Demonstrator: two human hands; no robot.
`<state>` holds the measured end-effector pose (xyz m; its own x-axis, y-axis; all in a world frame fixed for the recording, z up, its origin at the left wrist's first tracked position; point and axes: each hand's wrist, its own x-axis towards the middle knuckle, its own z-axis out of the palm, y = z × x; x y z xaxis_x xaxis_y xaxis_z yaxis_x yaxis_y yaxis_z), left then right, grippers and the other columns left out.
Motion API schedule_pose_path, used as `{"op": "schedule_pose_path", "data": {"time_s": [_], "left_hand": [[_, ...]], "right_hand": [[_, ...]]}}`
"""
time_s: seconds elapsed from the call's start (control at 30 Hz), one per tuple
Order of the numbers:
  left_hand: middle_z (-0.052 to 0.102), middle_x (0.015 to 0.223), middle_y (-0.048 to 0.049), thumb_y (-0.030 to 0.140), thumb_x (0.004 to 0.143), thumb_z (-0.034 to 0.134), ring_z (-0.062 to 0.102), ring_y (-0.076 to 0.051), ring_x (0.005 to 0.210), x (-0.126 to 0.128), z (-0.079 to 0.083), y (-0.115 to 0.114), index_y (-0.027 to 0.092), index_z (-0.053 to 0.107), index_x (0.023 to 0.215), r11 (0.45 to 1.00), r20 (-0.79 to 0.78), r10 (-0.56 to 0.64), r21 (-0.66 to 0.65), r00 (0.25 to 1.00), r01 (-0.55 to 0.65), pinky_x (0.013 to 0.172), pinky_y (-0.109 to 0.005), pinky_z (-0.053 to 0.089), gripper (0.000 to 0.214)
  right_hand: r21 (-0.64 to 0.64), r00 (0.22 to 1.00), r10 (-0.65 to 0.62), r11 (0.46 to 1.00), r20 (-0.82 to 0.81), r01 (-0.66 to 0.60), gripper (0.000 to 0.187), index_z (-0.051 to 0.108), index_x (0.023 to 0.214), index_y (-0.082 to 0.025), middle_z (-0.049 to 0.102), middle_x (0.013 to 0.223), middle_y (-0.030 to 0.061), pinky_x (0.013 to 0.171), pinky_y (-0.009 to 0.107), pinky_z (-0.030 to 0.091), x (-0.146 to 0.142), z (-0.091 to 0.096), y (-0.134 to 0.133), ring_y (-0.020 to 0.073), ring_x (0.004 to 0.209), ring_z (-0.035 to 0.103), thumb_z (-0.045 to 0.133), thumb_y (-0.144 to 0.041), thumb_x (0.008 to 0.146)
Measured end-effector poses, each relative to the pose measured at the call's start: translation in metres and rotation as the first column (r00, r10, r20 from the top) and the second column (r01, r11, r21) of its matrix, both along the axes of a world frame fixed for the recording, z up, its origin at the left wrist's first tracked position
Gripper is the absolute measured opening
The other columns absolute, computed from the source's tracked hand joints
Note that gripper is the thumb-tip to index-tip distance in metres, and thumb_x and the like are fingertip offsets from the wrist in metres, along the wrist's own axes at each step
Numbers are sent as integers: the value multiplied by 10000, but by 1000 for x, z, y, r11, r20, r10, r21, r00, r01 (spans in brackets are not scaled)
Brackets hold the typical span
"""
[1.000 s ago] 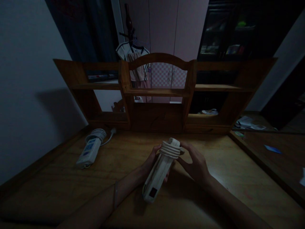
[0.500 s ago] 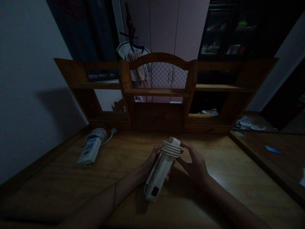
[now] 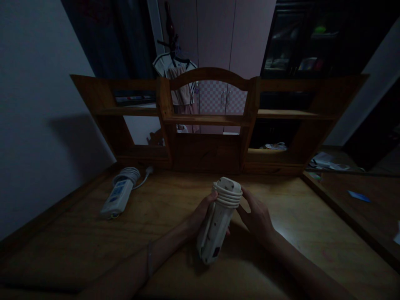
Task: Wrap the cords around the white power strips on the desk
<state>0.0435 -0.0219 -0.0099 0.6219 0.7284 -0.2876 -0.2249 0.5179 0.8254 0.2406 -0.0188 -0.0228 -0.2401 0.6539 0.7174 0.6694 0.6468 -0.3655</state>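
Note:
A white power strip (image 3: 220, 223) is held tilted above the desk, its far end turned up. Several turns of its white cord (image 3: 229, 196) are wound around that far end. My left hand (image 3: 201, 214) grips the strip from the left, with the thumb on the cord and fingertips showing past the right edge. At the right side of the coils, my right hand (image 3: 254, 212) has its fingers bent against the cord; what its fingertips pinch is partly hidden. A dark red switch (image 3: 216, 251) shows near the strip's lower end.
Another power strip (image 3: 117, 198) lies on the desk at left, its cord coiled at the far end and its plug (image 3: 149, 170) beside it. A wooden shelf unit (image 3: 206, 121) runs along the desk's (image 3: 150, 233) back. A blue card (image 3: 358, 196) lies at far right.
The power strip has rolled in my hands, so another face is up and the switch has moved toward its right edge. It has shifted slightly right. My left thumb now lies on the cord.

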Motion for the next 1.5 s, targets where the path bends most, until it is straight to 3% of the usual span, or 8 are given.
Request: {"op": "schedule_pose_path", "data": {"time_s": [0.27,0.43,0.5,0.6,0.7,0.83,1.23,1.5], "left_hand": [[691,748,-147,750,775,350,679,-240,591,5,4,-7,61,640,962,999,67,30,42,997,-33,512,-292,510,771],[702,865,-124,641,801,466,679,-224,626,7,10,-10,125,557,1139,977,69,158,136,985,-166,544,-306,530,623],[694,941,-108,579,816,508,673,-207,635,6,15,-9,157,518,1166,932,62,238,267,969,-246,562,-312,539,549],[668,1048,-109,540,817,544,675,-211,704,3,26,-8,171,469,1194,837,-23,326,471,945,-277,604,-331,550,533],[651,1104,-102,497,767,639,651,-236,913,-4,36,-7,175,479,1185,660,-169,494,711,853,-242,764,-340,533,552],[654,1078,-81,497,726,683,621,-239,956,-11,44,-6,191,488,1170,514,-302,608,855,735,-74,820,-354,502,574],[655,1002,-55,552,717,659,629,-218,876,-10,45,-15,198,449,1148,476,-394,626,877,673,70,708,-303,487,597],[658,978,-46,543,735,641,638,-202,835,-6,51,-21,206,441,1108,437,-368,636,896,679,77,677,-282,473,541]], "right_hand": [[39,1000,-6,999,16,6,520,364,1401,-240,597,1263,112,894,428,528,-2,1,-4,277,1116,600,487,-175,899],[-122,986,68,989,-153,-88,504,447,1357,-238,601,1267,92,947,422,494,-4,15,-11,274,1150,577,561,-223,866],[-252,935,187,930,-303,-267,544,419,1387,-247,554,1330,84,1002,437,447,-3,20,-11,270,1201,537,577,-272,867],[-373,748,308,717,-587,-589,544,399,1406,-262,476,1410,64,1052,448,389,-1,21,-4,264,1259,479,545,-351,889],[-368,610,279,592,-742,-717,501,458,1370,-262,454,1429,52,1070,456,362,-2,21,2,271,1306,420,512,-429,901],[-392,630,223,618,-744,-682,452,496,1334,-295,471,1417,37,1089,441,338,-5,26,-1,248,1317,406,562,-382,896],[-374,591,222,593,-776,-714,526,512,1277,-292,553,1325,58,1020,379,426,-6,34,-7,229,1215,520,711,-280,790],[-375,642,196,672,-741,-638,513,540,1241,-262,604,1245,72,984,375,447,-8,37,-11,236,1135,572,733,-279,765]]}}
